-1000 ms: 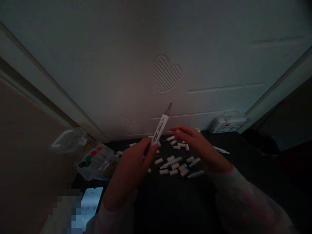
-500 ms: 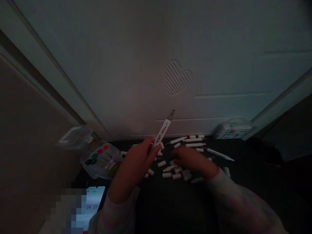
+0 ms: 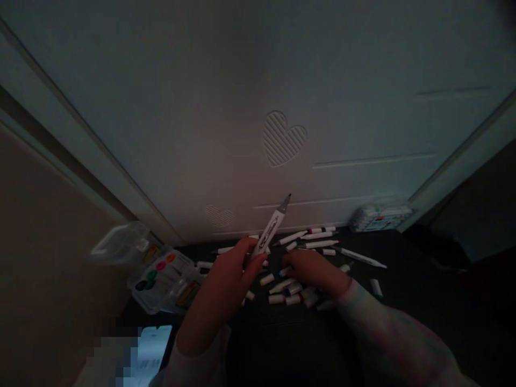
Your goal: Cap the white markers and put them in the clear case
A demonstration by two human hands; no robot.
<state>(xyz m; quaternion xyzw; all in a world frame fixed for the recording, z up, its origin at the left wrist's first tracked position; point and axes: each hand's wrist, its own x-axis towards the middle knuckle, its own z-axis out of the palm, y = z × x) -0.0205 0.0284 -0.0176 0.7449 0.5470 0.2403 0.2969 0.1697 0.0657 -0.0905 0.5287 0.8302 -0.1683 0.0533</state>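
Observation:
My left hand (image 3: 231,274) is closed around the lower barrel of a white marker (image 3: 271,231). The marker slants up to the right, its grey end uncapped and its dark tip bare. Just right of it, my right hand (image 3: 316,267) reaches down into a heap of marker caps and markers with curled fingers. Close under those fingertips lies a pale cap with a bluish end (image 3: 284,272); whether they grip it is hidden. White caps (image 3: 293,299) lie in front of the right hand, and uncapped markers (image 3: 320,244) lie behind it.
At left stands an open clear plastic case (image 3: 161,279) with coloured round pieces inside. A lit phone (image 3: 151,352) lies at the front left. Another clear case (image 3: 381,216) stands at the back right. A pale panel with embossed hearts (image 3: 284,138) rises behind the dark tabletop (image 3: 294,344).
The camera view has shifted slightly. The marker in my left hand sits a little lower against the panel. My right hand stays among the caps, its fingers curled.

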